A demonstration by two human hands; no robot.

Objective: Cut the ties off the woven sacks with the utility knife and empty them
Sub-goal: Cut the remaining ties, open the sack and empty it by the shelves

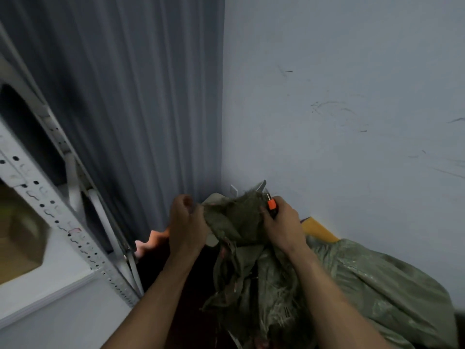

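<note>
Far left stands a white shelving rack [50, 212], well apart from the work. My left hand [187, 222] is curled shut on the left edge of the sack [239, 222], gripping the gathered green cloth at its neck. The neck is bunched up between my two hands, raised in front of me, while the rest of the sack hangs slack below my wrists.

Two pale strips [261, 185] stick up from the top of the bunch. They may be the ends of a tie, though the blur keeps me from being sure. Just right of the neck sits the utility knife [271, 206], its orange slider showing and its tip pointing up towards those strips. My right hand [284, 222] is closed round its handle, and the thumb side touches the cloth.

To do this cut well, I judge the left hand should pull the neck taut and away from the blade, so that the tie stands proud of the weave. The edge should catch only the tie and travel away from my left fingers. A slip into the cloth would spill the contents early.

Further right a second sack [377, 285] lies full against the wall [352, 122], with a yellow thing [318, 229] behind it.
</note>
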